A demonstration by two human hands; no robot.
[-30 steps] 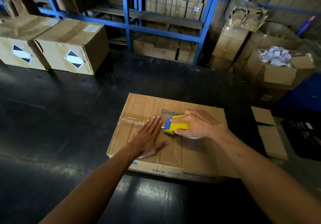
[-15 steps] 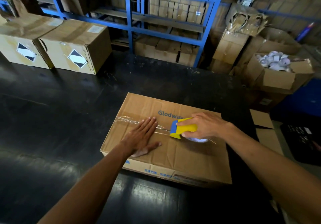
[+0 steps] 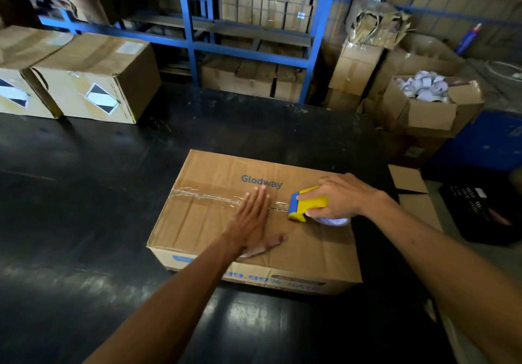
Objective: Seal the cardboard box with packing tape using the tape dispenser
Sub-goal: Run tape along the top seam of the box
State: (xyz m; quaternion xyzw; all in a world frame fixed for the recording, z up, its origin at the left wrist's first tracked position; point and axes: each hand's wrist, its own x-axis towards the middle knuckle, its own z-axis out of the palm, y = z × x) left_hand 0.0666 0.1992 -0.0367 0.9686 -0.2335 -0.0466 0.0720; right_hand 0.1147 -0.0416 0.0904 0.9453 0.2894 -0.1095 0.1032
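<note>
The box [image 3: 254, 222] sits mid-frame on the black table [image 3: 84, 194]. The tape [image 3: 209, 197] along its seam already looks wrinkled at the left; it may pucker more if you pull unevenly. Your left hand [image 3: 251, 222] lies flat and released on the lid, fingertips at the strip. Ease off and the box could slide. Your right hand [image 3: 341, 197] grips the dispenser [image 3: 306, 204], hiding its roll and blade. The box's right end is hard to make out.
</note>
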